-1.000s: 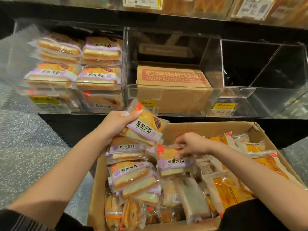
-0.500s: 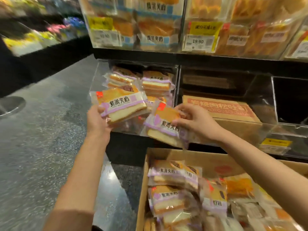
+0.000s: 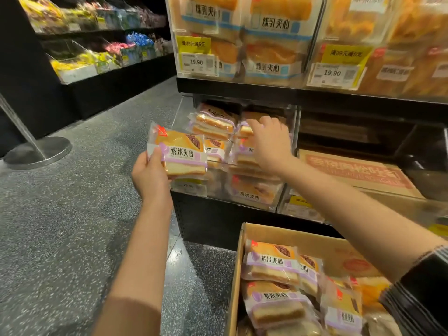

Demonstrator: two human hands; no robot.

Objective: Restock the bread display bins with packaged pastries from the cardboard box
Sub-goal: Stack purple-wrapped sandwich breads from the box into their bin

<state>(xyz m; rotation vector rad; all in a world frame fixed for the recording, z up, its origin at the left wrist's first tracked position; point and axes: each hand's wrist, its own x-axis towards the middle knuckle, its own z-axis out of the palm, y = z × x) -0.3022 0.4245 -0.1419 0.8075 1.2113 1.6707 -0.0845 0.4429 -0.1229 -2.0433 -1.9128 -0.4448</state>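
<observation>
Packaged pastry (image 3: 180, 154) gripped in left hand (image 3: 149, 173) beside clear display bin (image 3: 242, 151) stacked with purple-label pastries, cardboard box (image 3: 291, 236) below holding more, right hand (image 3: 270, 141) inside bin, fingers (image 3: 252, 123) pinching top pack (image 3: 244, 132).

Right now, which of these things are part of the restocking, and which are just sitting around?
Part of the job:
left hand holding a purple pastry
right hand reaching into the bin, on the packs there
open box of pastries

Just around:
blue-label bread above
price tag
closed carton in the next bin
stand base on the floor
</observation>
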